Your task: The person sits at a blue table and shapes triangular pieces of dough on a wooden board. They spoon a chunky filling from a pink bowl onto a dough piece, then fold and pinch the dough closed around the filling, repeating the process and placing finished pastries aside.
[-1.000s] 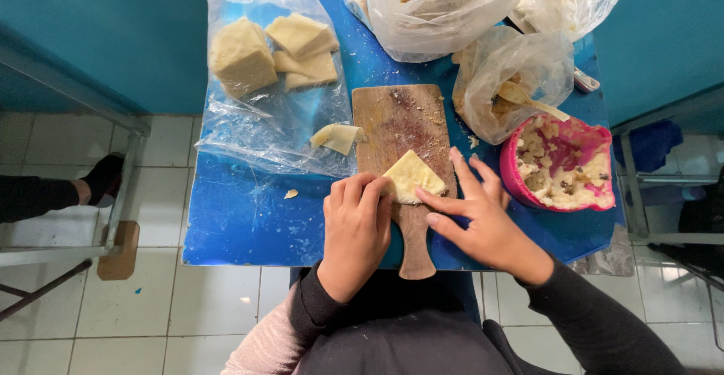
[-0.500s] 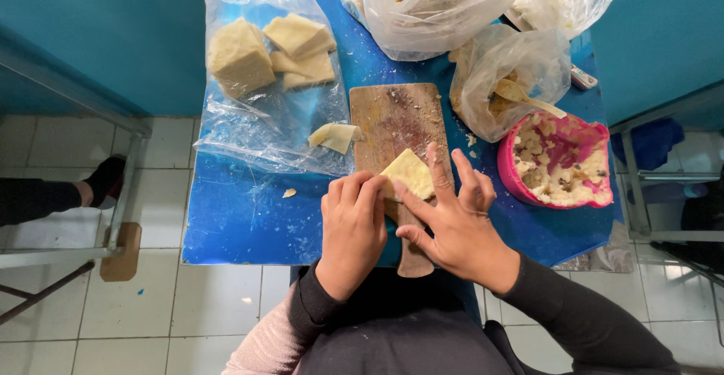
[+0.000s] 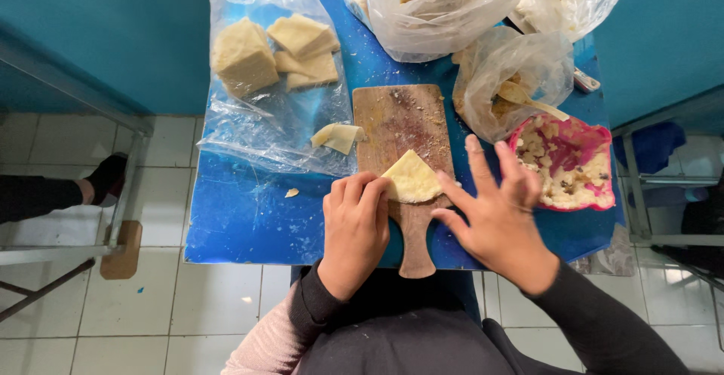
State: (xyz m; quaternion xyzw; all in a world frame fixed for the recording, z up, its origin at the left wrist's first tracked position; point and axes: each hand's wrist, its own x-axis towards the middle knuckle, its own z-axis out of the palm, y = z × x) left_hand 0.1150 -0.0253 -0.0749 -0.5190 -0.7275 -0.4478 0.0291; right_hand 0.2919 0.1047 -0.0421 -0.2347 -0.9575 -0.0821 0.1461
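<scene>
1 head camera is looking straight down from above, close over the blue desk point(image 3: 249, 216), with floor tiles showing at the left.

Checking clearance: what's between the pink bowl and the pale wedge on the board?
Head view: the right hand, fingers spread, lies between the pink bowl and the pale wedge.

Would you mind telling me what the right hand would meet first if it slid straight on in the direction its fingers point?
Probably the clear plastic bag of pale pieces. The right hand has spread fingers pointing away from the person, up the blue table, between the wooden board and the pink bowl. Depth is unclear.
</scene>
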